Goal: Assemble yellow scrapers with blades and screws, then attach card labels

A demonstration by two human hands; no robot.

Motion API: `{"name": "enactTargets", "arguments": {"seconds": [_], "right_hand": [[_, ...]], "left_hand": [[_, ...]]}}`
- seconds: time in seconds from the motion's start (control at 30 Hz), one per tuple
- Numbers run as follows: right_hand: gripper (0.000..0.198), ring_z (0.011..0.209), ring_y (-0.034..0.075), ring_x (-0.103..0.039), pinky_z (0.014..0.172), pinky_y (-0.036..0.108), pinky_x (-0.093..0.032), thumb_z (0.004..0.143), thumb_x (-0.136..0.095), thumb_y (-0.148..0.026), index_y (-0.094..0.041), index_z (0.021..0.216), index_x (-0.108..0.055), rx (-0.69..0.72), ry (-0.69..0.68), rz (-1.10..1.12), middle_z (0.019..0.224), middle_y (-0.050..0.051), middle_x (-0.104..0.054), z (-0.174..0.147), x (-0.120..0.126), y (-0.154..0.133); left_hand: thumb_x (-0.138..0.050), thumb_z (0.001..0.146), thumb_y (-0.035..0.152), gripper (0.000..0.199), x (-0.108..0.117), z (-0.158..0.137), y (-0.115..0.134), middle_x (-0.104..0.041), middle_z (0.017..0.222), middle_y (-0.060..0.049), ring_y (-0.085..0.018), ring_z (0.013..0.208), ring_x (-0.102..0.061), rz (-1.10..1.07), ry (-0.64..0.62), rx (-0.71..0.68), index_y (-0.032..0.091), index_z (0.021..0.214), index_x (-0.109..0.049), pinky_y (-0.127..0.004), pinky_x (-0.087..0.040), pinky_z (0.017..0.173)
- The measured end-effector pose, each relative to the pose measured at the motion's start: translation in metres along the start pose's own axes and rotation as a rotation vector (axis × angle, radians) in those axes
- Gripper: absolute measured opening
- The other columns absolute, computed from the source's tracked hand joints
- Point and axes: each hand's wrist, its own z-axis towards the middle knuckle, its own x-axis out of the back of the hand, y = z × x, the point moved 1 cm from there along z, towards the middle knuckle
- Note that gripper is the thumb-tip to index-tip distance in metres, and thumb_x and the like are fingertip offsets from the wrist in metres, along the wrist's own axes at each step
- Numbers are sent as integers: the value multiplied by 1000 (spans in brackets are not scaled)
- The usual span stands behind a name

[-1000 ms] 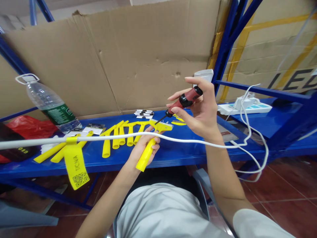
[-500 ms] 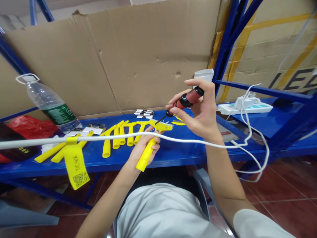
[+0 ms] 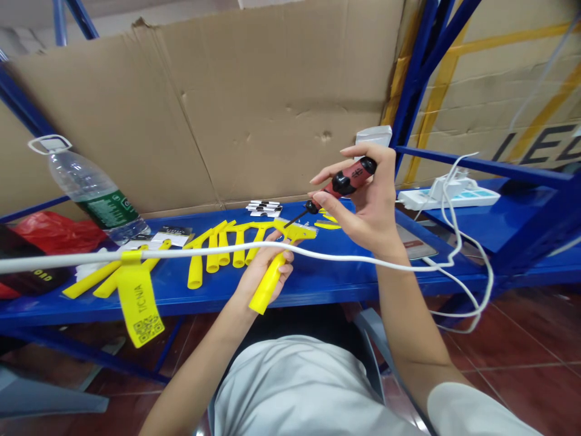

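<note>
My left hand (image 3: pixel 259 271) is closed around a yellow scraper (image 3: pixel 267 284), its handle pointing down toward me and its wide head up to the right. In my right hand (image 3: pixel 374 209) is a screwdriver (image 3: pixel 347 181) with a red and black handle, held slanted between thumb and fingers. Its thin shaft reaches down to the scraper's head; the exact contact of the tip is too small to make out. To the left of my left hand, several more yellow scraper handles (image 3: pixel 195 269) lie in a row on the blue shelf (image 3: pixel 318 281).
A white cable (image 3: pixel 345 258) with a yellow tag (image 3: pixel 140 306) crosses in front of my hands. A plastic bottle (image 3: pixel 97 194) and red bag (image 3: pixel 59 233) stand left. Small yellow pieces (image 3: pixel 329 221) lie behind the scraper. At right are a phone-like slab (image 3: pixel 415 245) and power strip (image 3: pixel 472 198).
The screwdriver handle has turned about its axis, so a dark mark now shows on it. My right fingers have shifted slightly; my left hand and the scraper stay put.
</note>
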Motion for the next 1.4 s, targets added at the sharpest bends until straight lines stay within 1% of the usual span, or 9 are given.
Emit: {"name": "enactTargets", "arguments": {"seconds": [0.1, 0.23, 0.5, 0.7, 0.87, 1.0, 1.13, 1.27, 1.4], "right_hand": [[60, 109, 27, -83, 99, 52, -75, 100, -88, -45, -36, 145, -49, 16, 6, 4, 129, 5, -76, 1, 1, 0], [62, 125, 31, -81, 107, 55, -73, 102, -83, -44, -37, 151, -45, -6, -63, 89, 142, 8, -73, 0, -1, -4], [71, 102, 25, -82, 90, 48, -77, 98, -89, -43, -40, 155, -47, 5, -22, 29, 118, 2, -77, 0, -1, 1], [65, 123, 30, -81, 95, 51, -75, 102, -83, -42, -39, 155, -47, 6, -81, 106, 136, 6, -75, 0, -1, -5], [72, 107, 26, -85, 95, 50, -77, 102, -84, -52, -41, 160, -43, -46, -91, 61, 134, 5, -77, -1, -2, -7], [72, 98, 25, -84, 91, 51, -77, 100, -86, -58, -44, 158, -46, -4, -37, 2, 132, 5, -77, 1, -2, 0], [75, 94, 26, -80, 87, 52, -76, 99, -86, -60, -43, 158, -43, 13, -9, -18, 121, 4, -76, 1, -2, 10], [72, 96, 26, -79, 90, 54, -75, 104, -79, -58, -43, 162, -38, 3, -47, -6, 122, 5, -74, -1, -1, 10], [72, 110, 28, -79, 99, 57, -74, 104, -78, -54, -42, 163, -38, -12, -89, 24, 131, 6, -74, -1, -1, 1]], "left_hand": [[-62, 105, -2, 44, -1, 0, 0, -72, 123, -12, -4, 58, -67, 3, -20, -2, 26, 137, -52, -10, -48, 45], [-62, 106, 0, 41, -1, 1, 0, -72, 129, -15, -4, 58, -67, 0, -27, 1, 25, 136, -52, -10, -49, 45], [-69, 101, 0, 49, 2, 2, -1, -73, 127, -13, -6, 61, -70, -5, -30, 2, 27, 139, -53, -11, -49, 46], [-70, 102, 0, 52, 6, 4, -1, -73, 131, -13, -5, 60, -69, -19, -45, 4, 28, 141, -51, -11, -50, 47], [-72, 101, 2, 53, 6, 3, -1, -74, 130, -13, -5, 61, -70, -7, -40, 6, 28, 142, -52, -11, -51, 47], [-72, 100, 1, 54, 3, 2, -1, -74, 127, -12, -5, 62, -70, 5, -45, 4, 28, 141, -52, -11, -50, 47], [-73, 99, 0, 55, 3, 2, -1, -73, 127, -11, -5, 61, -69, 5, -43, 0, 28, 141, -51, -11, -50, 46], [-74, 99, 0, 56, 6, 3, -1, -72, 131, -12, -5, 60, -69, 1, -54, 6, 28, 141, -50, -12, -51, 47], [-73, 98, -1, 58, 6, 3, 0, -71, 135, -13, -4, 61, -69, -26, -47, 6, 29, 141, -49, -12, -51, 48]]}}
